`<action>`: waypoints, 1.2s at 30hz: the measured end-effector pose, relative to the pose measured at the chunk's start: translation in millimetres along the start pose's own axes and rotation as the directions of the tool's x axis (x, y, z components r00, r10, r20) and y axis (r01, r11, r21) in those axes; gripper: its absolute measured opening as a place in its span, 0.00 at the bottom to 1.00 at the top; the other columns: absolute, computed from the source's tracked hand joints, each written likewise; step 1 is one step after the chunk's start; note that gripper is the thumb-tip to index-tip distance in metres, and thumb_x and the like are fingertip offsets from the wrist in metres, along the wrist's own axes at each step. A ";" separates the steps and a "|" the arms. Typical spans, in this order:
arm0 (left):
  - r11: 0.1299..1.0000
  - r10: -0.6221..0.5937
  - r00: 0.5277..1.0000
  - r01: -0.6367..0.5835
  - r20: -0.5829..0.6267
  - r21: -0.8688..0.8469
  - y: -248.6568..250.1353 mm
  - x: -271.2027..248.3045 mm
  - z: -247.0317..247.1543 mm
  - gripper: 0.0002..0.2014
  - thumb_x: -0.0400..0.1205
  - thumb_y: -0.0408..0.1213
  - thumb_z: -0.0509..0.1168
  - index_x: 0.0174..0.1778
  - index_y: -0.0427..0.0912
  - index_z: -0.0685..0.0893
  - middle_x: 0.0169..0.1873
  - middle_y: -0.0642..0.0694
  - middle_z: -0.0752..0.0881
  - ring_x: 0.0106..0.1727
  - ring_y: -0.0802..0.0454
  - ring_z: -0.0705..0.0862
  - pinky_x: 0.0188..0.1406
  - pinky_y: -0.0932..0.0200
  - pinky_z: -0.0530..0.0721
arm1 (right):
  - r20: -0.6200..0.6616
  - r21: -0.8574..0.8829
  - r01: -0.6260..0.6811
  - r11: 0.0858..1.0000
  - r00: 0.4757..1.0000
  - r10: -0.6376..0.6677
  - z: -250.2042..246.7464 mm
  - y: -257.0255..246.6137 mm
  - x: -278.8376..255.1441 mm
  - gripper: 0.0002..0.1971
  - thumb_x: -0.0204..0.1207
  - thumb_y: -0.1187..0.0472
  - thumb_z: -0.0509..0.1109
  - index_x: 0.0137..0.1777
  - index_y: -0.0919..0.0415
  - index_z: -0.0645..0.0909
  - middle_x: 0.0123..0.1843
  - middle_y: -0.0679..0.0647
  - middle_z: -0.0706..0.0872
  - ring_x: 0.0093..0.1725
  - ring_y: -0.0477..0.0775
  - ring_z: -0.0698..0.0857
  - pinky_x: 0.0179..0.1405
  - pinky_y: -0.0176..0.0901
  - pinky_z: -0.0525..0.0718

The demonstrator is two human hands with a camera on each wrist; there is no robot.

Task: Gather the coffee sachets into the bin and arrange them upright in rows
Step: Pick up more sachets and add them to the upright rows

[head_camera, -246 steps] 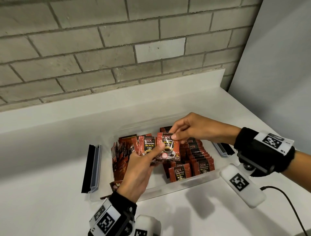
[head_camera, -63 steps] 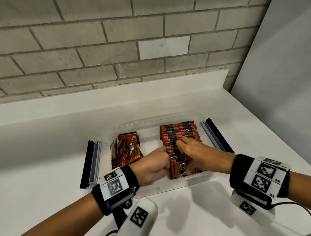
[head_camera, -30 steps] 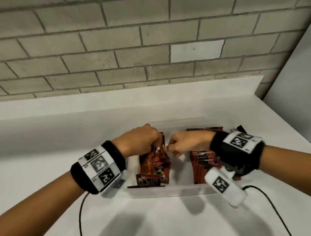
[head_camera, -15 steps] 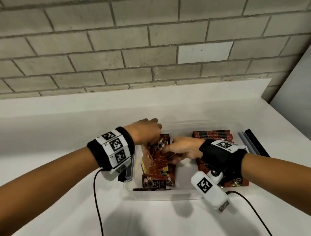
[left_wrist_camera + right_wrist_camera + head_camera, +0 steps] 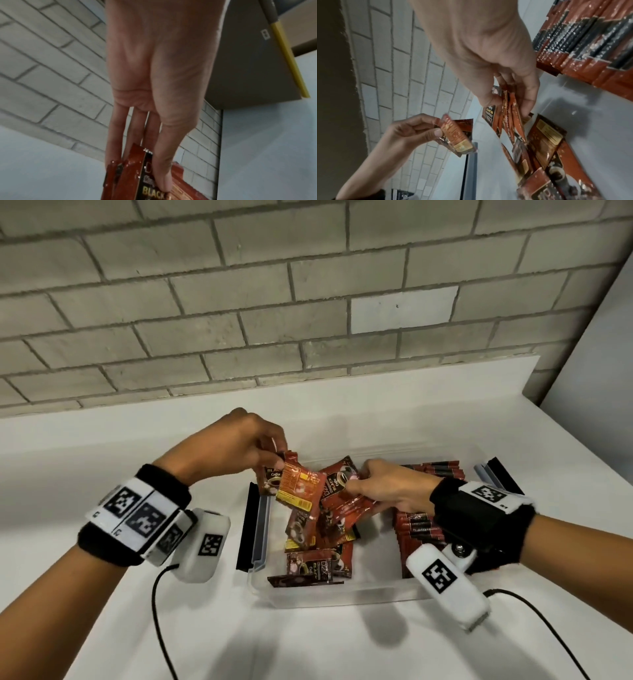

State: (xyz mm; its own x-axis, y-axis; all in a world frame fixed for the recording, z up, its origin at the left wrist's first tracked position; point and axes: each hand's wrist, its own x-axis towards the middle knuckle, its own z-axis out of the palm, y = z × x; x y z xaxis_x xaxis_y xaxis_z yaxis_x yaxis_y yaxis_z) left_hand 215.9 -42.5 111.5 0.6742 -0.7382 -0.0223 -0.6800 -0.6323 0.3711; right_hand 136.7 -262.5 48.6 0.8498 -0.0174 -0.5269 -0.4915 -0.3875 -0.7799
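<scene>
A clear plastic bin (image 5: 342, 594) stands on the white counter. Along its right side a row of red-and-black coffee sachets (image 5: 416, 529) stands upright, the same row (image 5: 583, 44) showing in the right wrist view. Loose sachets (image 5: 318, 563) lie jumbled in its left half. My left hand (image 5: 270, 460) is raised over the bin's far left corner and pinches a few sachets (image 5: 299, 489) by their top edge; thumb and fingers clamp them (image 5: 137, 175). My right hand (image 5: 363, 487) grips a fanned bunch of sachets (image 5: 506, 112) over the loose pile.
Two black-and-grey lid clips lie beside the bin, one at its left (image 5: 251, 529), one at its right (image 5: 496, 474). A brick wall (image 5: 274, 302) rises behind the counter's raised back ledge. Cables (image 5: 161, 611) trail from both wrists across the counter near me.
Both hands left the upright right row for the loose pile on the left. In the last half second the left hand lifted a few sachets clear, and the right closed on a bunch.
</scene>
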 end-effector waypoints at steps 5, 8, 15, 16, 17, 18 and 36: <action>0.978 -0.184 0.982 0.177 -0.050 -0.108 0.7 -4.9 9.0 0.06 0.74 0.38 0.77 0.43 0.43 0.88 0.35 0.50 0.91 0.36 0.56 0.89 0.42 0.54 0.87 | -0.052 -0.084 0.134 0.987 0.989 -0.139 -6.1 -7.1 -16.1 0.09 0.80 0.65 0.69 0.44 0.62 0.70 0.42 0.57 0.80 0.35 0.50 0.86 0.32 0.41 0.90; 0.965 -0.246 0.966 0.237 -0.075 -0.111 2.1 -3.4 13.9 0.05 0.76 0.37 0.75 0.45 0.43 0.87 0.39 0.48 0.91 0.40 0.54 0.88 0.42 0.58 0.85 | -0.077 -0.099 0.171 0.980 0.981 -0.179 -6.9 -7.6 -19.9 0.09 0.80 0.64 0.69 0.49 0.63 0.71 0.45 0.59 0.78 0.39 0.53 0.86 0.31 0.43 0.90; 0.600 -0.424 0.905 0.247 -0.040 -0.761 28.1 -8.8 18.2 0.09 0.79 0.30 0.69 0.53 0.32 0.86 0.47 0.37 0.90 0.47 0.46 0.88 0.48 0.56 0.89 | -0.150 -0.110 0.233 0.966 0.957 -0.248 -16.1 -5.7 -26.2 0.12 0.80 0.55 0.68 0.53 0.61 0.70 0.52 0.59 0.82 0.50 0.56 0.87 0.45 0.50 0.89; 0.541 -0.408 0.913 0.235 -0.007 -0.808 35.2 -9.8 20.9 0.11 0.79 0.30 0.68 0.55 0.31 0.85 0.48 0.36 0.89 0.48 0.46 0.88 0.52 0.54 0.88 | -0.103 -0.075 0.251 0.965 0.961 -0.258 -16.1 -4.6 -27.9 0.11 0.82 0.56 0.66 0.54 0.61 0.70 0.52 0.58 0.82 0.51 0.56 0.87 0.49 0.51 0.89; 0.519 -0.390 0.921 0.223 0.004 -0.825 42.0 -9.3 24.3 0.12 0.79 0.31 0.68 0.57 0.30 0.84 0.49 0.35 0.89 0.49 0.46 0.88 0.53 0.54 0.88 | -0.047 0.004 0.279 0.960 0.959 -0.279 -15.5 -3.8 -31.7 0.09 0.83 0.57 0.64 0.56 0.60 0.70 0.54 0.58 0.83 0.52 0.55 0.87 0.52 0.51 0.89; 0.521 -0.375 0.927 0.209 -0.002 -0.827 48.3 -8.2 28.0 0.13 0.79 0.31 0.68 0.58 0.31 0.84 0.50 0.35 0.89 0.49 0.46 0.88 0.53 0.55 0.88 | 0.015 0.101 0.294 0.951 0.955 -0.297 -15.1 -3.5 -36.7 0.08 0.84 0.59 0.62 0.59 0.59 0.70 0.55 0.57 0.84 0.52 0.54 0.88 0.53 0.49 0.89; 0.271 -0.296 0.936 0.273 0.190 -0.923 102.2 6.3 72.1 0.07 0.84 0.34 0.63 0.55 0.37 0.74 0.41 0.41 0.87 0.35 0.53 0.89 0.24 0.64 0.83 | 0.002 0.328 0.229 0.917 0.970 -0.243 -62.9 39.8 -66.1 0.14 0.81 0.69 0.65 0.65 0.58 0.76 0.57 0.65 0.88 0.56 0.59 0.88 0.64 0.56 0.82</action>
State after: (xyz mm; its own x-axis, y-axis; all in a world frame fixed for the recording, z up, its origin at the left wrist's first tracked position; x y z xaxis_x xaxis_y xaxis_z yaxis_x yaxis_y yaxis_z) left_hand 129.9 -128.8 82.3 0.7778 -0.5484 -0.3071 0.2658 -0.1556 0.9514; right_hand 73.0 -334.7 73.7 0.9435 0.0790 -0.3219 -0.3181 -0.0571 -0.9463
